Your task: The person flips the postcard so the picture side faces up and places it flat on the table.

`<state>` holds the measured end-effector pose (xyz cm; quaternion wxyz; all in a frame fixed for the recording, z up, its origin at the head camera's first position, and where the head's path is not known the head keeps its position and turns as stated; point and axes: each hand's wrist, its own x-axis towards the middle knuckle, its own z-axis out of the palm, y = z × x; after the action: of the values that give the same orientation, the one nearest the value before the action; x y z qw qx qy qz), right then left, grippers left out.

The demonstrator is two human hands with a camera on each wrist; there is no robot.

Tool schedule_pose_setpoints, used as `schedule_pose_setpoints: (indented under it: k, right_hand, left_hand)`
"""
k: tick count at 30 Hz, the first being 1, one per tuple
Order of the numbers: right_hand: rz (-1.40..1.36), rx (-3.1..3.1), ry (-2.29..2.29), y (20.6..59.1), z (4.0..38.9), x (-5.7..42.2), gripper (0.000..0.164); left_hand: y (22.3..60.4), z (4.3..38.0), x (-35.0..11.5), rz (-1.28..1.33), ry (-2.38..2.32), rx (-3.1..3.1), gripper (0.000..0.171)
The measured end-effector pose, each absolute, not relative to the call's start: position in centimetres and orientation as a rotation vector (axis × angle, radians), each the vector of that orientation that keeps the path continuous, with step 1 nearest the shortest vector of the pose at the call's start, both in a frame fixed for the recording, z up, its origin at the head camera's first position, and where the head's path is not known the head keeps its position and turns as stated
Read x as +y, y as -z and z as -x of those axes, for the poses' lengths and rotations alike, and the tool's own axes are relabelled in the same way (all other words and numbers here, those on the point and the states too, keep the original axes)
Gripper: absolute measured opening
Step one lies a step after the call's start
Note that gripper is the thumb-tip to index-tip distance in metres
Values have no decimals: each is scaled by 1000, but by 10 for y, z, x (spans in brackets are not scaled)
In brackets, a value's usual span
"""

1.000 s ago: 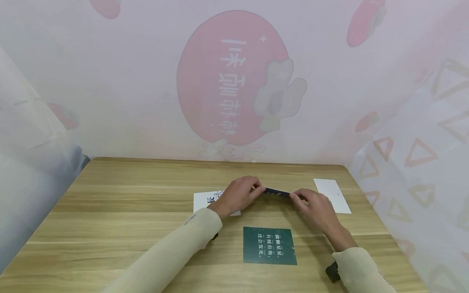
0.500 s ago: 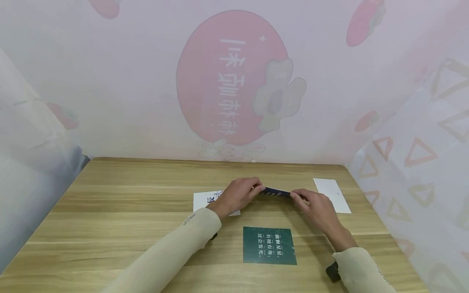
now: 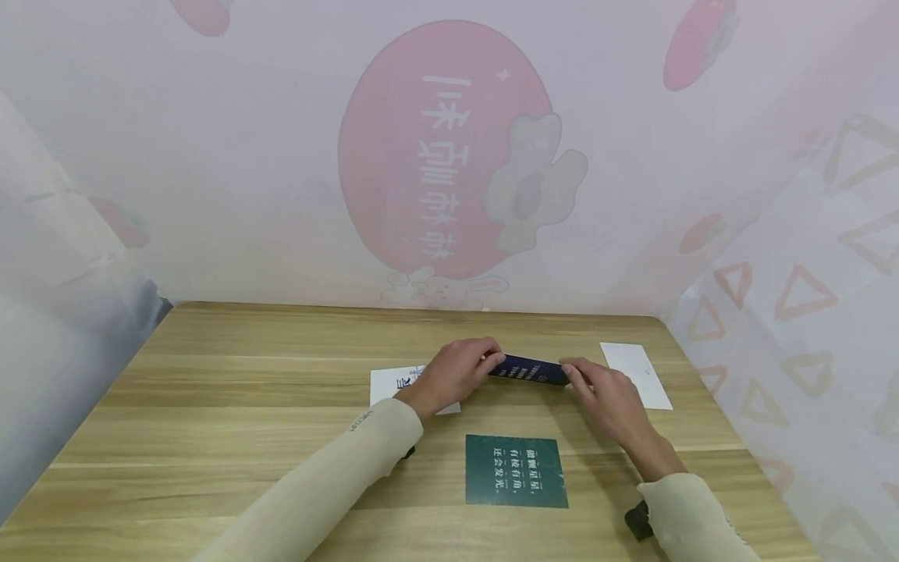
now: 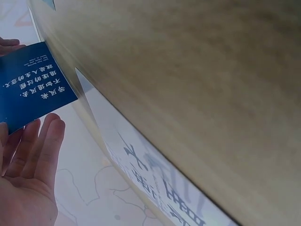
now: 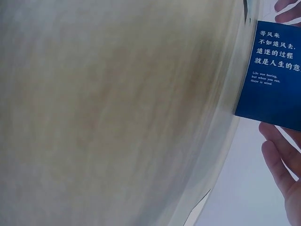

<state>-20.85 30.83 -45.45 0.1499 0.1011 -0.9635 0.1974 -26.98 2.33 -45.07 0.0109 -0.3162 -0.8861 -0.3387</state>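
The dark blue card has rotated about its long axis: nearly edge-on to the head view a second ago, it now shows its printed face. The left hand and right hand have hardly shifted, so the change is one of tilt, not position. For the work in hand, this suggests the lettering is being turned toward the wearer.

Finger state: the left fingers pinch the card's left end, the right fingers its right end. The card appears raised above the desk, right of centre and toward the far edge.

Clearances: the far edge of the desk meets the curtain, limiting forward travel. The right white card lies near the far right corner, just beyond the right hand. The left white card lies partly hidden behind the left hand. The green card lies between the forearms, toward the near edge. Lateral room is widest toward the left edge.
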Motion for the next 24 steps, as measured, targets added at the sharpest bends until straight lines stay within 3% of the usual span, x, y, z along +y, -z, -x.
schedule_pose_setpoints:
  k: [24]
  right_hand:
    - [-308,-2759,-546,454,209,309,29]
  left_hand:
    - [445,271,25,921,1030,-2773,22]
